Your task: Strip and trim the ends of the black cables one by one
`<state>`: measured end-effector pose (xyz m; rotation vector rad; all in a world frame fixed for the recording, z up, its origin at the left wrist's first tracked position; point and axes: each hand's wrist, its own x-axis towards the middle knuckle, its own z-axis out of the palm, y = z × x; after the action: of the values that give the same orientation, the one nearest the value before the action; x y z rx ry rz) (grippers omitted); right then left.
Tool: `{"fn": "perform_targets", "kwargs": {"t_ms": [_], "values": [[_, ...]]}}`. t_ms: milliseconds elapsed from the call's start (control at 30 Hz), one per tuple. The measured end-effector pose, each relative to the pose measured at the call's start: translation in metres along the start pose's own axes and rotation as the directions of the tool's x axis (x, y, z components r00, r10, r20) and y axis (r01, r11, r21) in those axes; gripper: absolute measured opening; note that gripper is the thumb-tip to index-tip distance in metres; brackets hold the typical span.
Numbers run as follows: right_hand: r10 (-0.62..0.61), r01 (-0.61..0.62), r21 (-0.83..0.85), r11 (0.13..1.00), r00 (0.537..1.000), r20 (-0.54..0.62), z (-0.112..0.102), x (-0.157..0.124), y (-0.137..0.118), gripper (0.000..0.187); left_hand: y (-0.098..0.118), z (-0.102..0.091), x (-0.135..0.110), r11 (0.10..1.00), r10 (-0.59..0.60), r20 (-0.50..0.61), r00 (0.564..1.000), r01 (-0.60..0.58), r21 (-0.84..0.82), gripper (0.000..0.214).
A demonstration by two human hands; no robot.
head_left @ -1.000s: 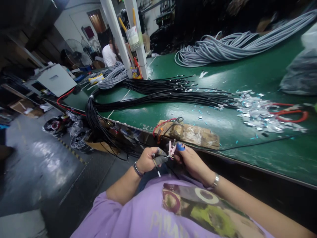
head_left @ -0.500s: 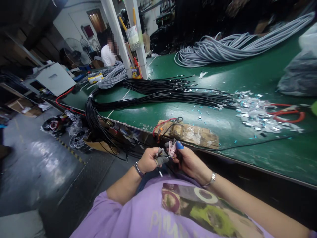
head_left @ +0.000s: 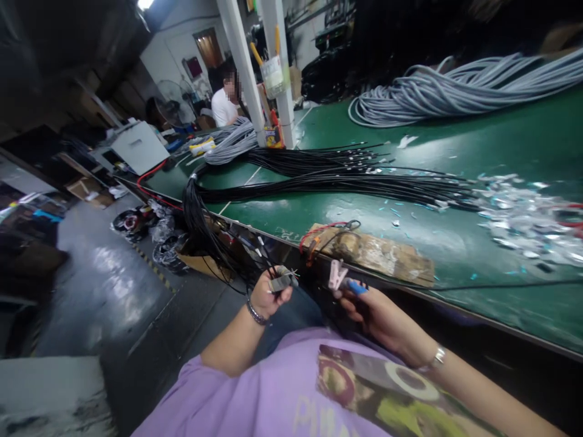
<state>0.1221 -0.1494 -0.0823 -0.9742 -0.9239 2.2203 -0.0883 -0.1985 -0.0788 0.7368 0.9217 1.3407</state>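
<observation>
My left hand (head_left: 268, 294) is closed around the end of a thin black cable (head_left: 283, 282), its bare wire tips sticking out past the taped fingers. My right hand (head_left: 378, 309) grips a small pink cutter (head_left: 337, 276) with a blue handle, held apart from the left hand. Both hands hover just below the front edge of the green table (head_left: 455, 243). A large bundle of black cables (head_left: 328, 176) lies across the table and droops over its edge toward my left hand.
A taped cardboard block (head_left: 378, 255) with red and black wires sits at the table edge. Silvery scraps (head_left: 523, 212) litter the right side. Grey cable coils (head_left: 455, 91) lie at the back. A person in a white shirt (head_left: 224, 106) sits far left by white posts (head_left: 246, 73).
My hands have drawn apart: the right one moved right with the cutter, away from the cable end. The view has shifted so everything sits further right and lower.
</observation>
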Motion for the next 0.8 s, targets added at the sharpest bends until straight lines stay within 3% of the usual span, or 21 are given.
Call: {"fn": "perform_targets", "kwargs": {"t_ms": [167,300,500,800], "values": [[-0.062,0.068,-0.119,0.991,0.997,0.056,-0.003,-0.005,-0.006,0.046,0.010,-0.013,0.003,0.984,0.019,-0.048,0.999,-0.027,-0.178,0.022],[-0.048,0.056,-0.197,0.979,0.998,0.045,-0.006,-0.006,-0.009,0.052,0.010,-0.015,0.005,0.974,0.030,-0.035,0.999,-0.038,-0.223,0.022],[-0.049,0.088,-0.338,0.937,0.991,0.121,-0.009,-0.015,-0.023,0.052,0.003,-0.018,0.012,0.985,-0.003,-0.042,0.999,-0.005,-0.174,0.028],[-0.133,0.180,-0.562,0.807,0.983,0.124,-0.024,-0.031,-0.061,0.045,0.002,-0.009,0.018,0.996,-0.012,-0.212,0.977,-0.007,-0.089,0.040]]}}
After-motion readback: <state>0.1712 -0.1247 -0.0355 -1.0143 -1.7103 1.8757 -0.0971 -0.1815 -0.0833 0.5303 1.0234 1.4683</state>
